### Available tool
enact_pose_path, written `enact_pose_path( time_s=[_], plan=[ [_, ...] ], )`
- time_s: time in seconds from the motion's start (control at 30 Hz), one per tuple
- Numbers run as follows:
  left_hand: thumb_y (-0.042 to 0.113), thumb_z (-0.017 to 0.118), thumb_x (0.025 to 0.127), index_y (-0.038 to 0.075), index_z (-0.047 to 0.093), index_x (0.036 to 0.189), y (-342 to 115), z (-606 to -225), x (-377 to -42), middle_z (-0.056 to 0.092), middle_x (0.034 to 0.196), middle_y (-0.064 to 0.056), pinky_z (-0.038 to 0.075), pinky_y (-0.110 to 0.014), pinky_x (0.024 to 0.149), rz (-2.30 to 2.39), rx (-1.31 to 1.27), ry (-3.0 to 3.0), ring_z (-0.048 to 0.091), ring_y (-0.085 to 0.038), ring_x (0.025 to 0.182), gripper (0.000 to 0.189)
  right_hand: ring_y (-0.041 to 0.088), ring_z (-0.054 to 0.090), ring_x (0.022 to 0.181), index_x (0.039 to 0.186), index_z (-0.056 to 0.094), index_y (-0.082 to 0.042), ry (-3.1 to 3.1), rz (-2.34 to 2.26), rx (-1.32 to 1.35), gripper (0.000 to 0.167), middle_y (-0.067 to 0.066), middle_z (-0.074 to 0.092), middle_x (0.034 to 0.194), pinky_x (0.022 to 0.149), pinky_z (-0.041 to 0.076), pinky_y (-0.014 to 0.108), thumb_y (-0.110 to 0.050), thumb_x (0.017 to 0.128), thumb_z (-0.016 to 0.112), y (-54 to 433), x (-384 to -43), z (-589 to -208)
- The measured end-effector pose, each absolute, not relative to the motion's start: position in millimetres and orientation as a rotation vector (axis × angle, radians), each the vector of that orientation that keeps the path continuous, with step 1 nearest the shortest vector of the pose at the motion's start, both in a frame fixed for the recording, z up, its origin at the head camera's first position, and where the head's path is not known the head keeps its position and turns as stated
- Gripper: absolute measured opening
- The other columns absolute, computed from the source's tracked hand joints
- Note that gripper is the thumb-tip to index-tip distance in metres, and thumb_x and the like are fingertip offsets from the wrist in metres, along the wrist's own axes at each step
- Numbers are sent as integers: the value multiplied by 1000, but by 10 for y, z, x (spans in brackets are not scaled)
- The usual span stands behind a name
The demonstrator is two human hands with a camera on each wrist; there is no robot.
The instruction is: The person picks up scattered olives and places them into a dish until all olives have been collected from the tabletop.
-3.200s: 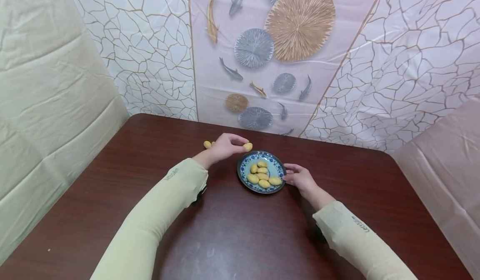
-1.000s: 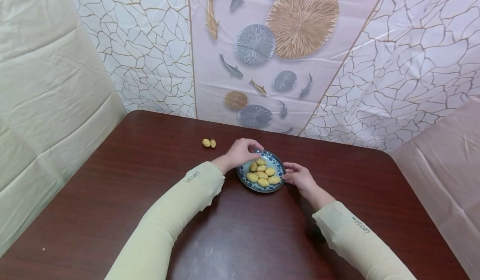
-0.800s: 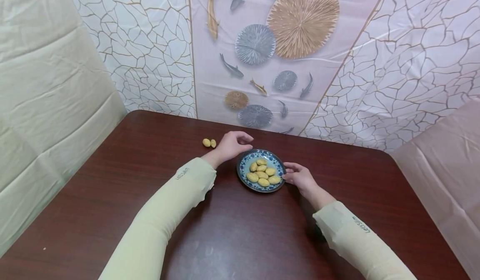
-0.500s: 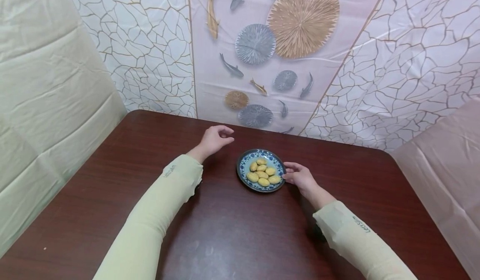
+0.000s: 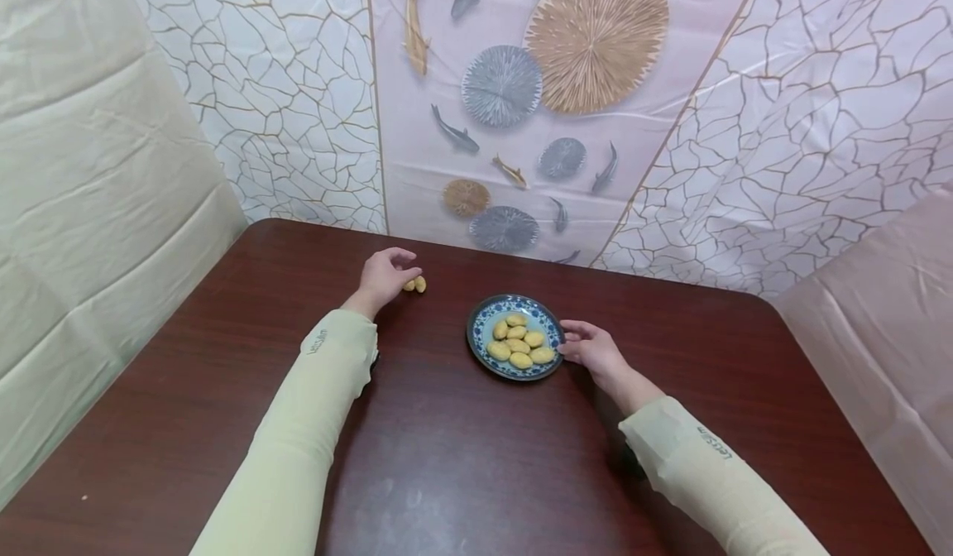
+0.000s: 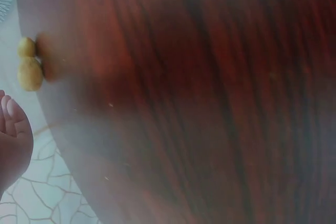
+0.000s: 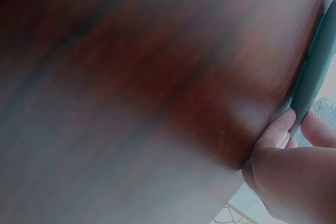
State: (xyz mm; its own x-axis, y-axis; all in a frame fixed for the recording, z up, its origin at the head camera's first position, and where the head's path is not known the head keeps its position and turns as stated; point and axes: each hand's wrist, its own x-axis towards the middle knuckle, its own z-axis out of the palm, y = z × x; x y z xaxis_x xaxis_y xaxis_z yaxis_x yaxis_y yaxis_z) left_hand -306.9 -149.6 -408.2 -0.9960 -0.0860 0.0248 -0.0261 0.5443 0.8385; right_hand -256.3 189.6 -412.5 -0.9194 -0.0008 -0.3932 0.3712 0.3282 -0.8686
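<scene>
Two small yellow potato-like pieces lie side by side on the table's far left. My left hand hovers just left of them, thumb and fingers apart and nothing between them; it partly covers one piece in the head view. In the left wrist view a gap shows between the fingertips and the pair. A blue-and-white patterned plate sits near the table's middle with several of the same yellow pieces on it. My right hand pinches the plate's right rim between thumb and fingers, seen edge-on in the right wrist view.
The dark red-brown wooden table has rounded far corners. Behind it hangs a patterned cloth with fish and round motifs. Plain pale cloth borders the left side.
My left hand carried a yellow piece to the plate and let go of it there. It then moved back left to the remaining two. The right hand stayed at the plate's rim.
</scene>
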Motion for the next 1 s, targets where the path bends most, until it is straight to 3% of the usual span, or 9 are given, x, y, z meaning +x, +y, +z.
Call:
enact_pose_path(
  time_s=[0.43, 1.0],
  plan=[
    [21, 63, 88, -2, 59, 114, -1527, -4191, -2984, 62, 114, -20, 45, -40, 94, -1404, 341, -2704, 57, -31, 107, 35, 8, 54, 84, 138, 41, -1, 2266, -1633, 320, 52, 12, 50, 112, 73, 51, 17, 4, 88, 55, 1882, -2563, -4126],
    [18, 66, 85, -2, 64, 104, -1493, -4263, -2998, 65, 104, -18, 46, -36, 87, -1319, 248, -2755, 59, -28, 97, 28, 6, 54, 81, 138, 41, 0, 2270, -1644, 318, 52, 10, 50, 109, 71, 51, 16, 5, 88, 55, 1901, -2562, -4128]
  ],
)
